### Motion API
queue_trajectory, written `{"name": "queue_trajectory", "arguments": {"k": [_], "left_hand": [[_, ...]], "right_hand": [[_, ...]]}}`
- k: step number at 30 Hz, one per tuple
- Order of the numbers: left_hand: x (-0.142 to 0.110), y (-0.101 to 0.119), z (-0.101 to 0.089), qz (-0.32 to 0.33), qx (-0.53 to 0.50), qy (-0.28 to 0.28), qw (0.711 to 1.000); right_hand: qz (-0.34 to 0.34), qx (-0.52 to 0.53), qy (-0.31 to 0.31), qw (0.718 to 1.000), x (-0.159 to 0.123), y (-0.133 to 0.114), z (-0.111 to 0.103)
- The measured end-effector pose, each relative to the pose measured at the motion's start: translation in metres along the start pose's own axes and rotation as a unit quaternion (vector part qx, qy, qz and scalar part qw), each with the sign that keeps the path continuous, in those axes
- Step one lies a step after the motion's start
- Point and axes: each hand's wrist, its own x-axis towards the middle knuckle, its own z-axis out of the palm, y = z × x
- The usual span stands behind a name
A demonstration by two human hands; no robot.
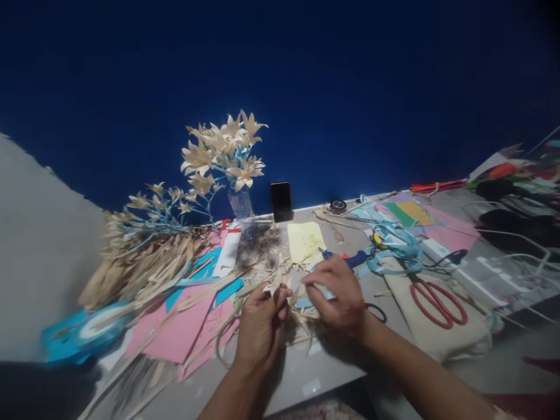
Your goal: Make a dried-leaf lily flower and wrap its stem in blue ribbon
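Over the front middle of the table, my left hand (259,326) is closed on a small pale piece of dried husk (271,288), pinched between thumb and fingers. Just to its right, my right hand (339,294) is held with thumb and fingertips together; whatever lies in that pinch is too small to make out. A narrow gap separates the two hands. Beneath and behind them lie scraps of dried husk (280,269). Beyond the right hand rests a blue-handled tool (356,259), partly hidden by that hand. A yellow paper (305,242) lies behind.
Pale husk flowers (223,149) stand in a clear vase (242,207) beside an upright phone (281,201). Husk bundles (149,268) and pink sheets (179,324) cover the left. Rightward are blue ribbon (396,251), red-handled scissors (437,303) on folded cloth and a white power strip (476,277).
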Motion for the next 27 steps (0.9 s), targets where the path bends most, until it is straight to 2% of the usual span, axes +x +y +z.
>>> {"name": "queue_trajectory", "arguments": {"k": [1, 3, 5, 9, 14, 18, 27], "left_hand": [[-0.001, 0.000, 0.000, 0.001, 0.004, 0.002, 1.000], [-0.003, -0.001, 0.000, 0.000, 0.007, 0.003, 1.000], [-0.004, -0.004, 0.001, -0.009, 0.007, 0.002, 1.000], [-0.004, -0.010, 0.000, -0.009, 0.032, -0.008, 0.999], [-0.002, -0.016, -0.007, 0.081, 0.141, 0.007, 0.987], [-0.002, -0.016, -0.010, 0.132, 0.203, 0.030, 0.970], [0.002, -0.002, -0.020, 0.211, 0.187, 0.056, 0.958]], "right_hand": [[0.078, 0.054, 0.014, 0.995, -0.002, -0.003, 0.000], [0.202, 0.165, 0.028, 0.965, -0.006, -0.009, -0.001], [0.245, 0.242, 0.027, 0.939, -0.009, -0.013, -0.002], [0.248, 0.281, 0.048, 0.926, -0.011, -0.013, -0.008], [0.234, 0.295, 0.060, 0.925, -0.017, -0.010, -0.015], [0.254, 0.299, 0.083, 0.916, -0.024, -0.010, -0.012], [0.249, 0.284, 0.077, 0.923, -0.019, -0.010, 0.004]]}}
